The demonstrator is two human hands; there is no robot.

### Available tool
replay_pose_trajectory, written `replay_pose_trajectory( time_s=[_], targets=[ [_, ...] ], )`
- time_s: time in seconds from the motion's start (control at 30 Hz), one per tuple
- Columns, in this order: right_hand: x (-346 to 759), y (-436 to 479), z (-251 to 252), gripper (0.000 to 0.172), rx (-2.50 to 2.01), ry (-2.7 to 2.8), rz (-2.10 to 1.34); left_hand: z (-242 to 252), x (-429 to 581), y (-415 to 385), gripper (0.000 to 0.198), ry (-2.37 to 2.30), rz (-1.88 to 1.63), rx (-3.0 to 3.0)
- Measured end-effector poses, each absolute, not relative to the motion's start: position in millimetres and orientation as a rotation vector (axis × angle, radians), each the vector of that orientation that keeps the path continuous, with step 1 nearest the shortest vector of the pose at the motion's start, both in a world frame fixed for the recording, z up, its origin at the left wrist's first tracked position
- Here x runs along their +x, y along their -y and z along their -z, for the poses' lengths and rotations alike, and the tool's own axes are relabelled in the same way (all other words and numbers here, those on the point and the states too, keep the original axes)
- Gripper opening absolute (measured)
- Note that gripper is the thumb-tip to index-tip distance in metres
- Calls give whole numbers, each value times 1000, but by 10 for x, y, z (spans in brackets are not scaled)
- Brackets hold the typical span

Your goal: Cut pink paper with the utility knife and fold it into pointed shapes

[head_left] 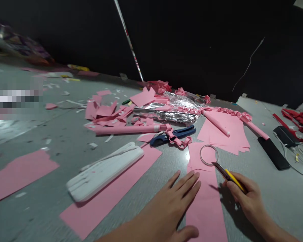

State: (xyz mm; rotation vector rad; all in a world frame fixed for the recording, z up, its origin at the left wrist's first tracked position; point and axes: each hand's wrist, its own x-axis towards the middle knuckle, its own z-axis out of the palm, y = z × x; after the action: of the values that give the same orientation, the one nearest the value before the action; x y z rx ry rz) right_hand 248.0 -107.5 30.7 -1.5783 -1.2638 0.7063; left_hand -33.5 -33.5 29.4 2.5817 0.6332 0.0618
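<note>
1. Head view: the left hand [170,205] lies flat, grasping nothing, its fingers across the edge of the pink paper strip [205,205], probably to steady it on the table [171,163].
2. Head view: the right hand [247,195] grasps the cutter [228,176] like a pen, perhaps for control; whether its tip touches the thin ring [200,154], I cannot tell.
</note>
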Motion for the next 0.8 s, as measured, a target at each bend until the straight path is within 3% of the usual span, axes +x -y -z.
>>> replay_pose_trajectory(
  time_s=[0.4,0.57,0.8],
  targets=[
    [2556,1094,-276,38,-1556,1433,-663,-211,-341,330,105,-629,-116,2606],
    [2818,1102,-520,22,-1516,1636,-756,-269,-310,338,100,-647,-28,2606],
    [3039,1193,-883,23,-1411,2281,-766,-337,-275,348,100,-662,16,2609]
  ],
)
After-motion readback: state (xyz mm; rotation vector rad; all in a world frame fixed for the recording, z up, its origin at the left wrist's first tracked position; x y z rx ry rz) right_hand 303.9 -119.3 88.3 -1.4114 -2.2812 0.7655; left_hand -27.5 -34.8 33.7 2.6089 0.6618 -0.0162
